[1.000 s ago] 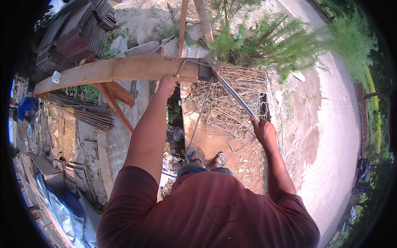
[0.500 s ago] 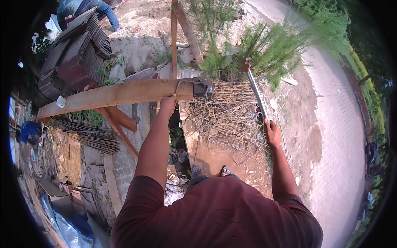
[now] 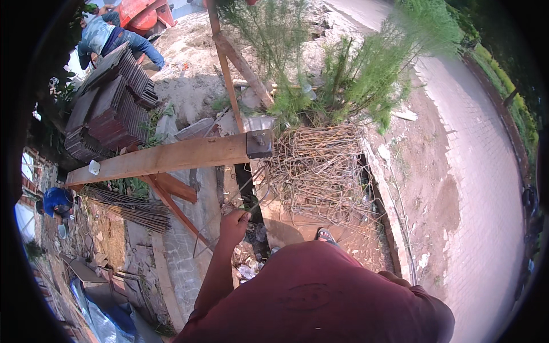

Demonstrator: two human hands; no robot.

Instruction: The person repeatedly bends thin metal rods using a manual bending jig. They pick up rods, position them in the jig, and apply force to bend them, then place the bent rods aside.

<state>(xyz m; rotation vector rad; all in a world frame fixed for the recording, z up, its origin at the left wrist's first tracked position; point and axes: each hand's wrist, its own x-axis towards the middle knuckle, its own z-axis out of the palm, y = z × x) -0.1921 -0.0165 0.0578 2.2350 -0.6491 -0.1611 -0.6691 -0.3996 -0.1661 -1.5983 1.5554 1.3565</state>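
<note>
Rod [image 3: 260,202] near beam [image 3: 166,158], rod pile [image 3: 323,171] right

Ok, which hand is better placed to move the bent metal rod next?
Probably the left hand: it grips the bent metal rod, near the end of the wooden beam. The right hand is out of view.

Bright daylight lies over an outdoor yard; the bench [image 3: 171,157], a timber beam with slanted legs [image 3: 174,207], spans the ground; past its far edge stand stacked corrugated sheets [image 3: 108,114], with pale bare soil [image 3: 186,94] beside them; feathery green foliage [image 3: 363,83] rises beyond its right end; farther right, pale paving [image 3: 480,154] curves along a green verge [image 3: 506,91]; nearer than its left end lies a crumpled blue tarp [image 3: 108,317].
</note>
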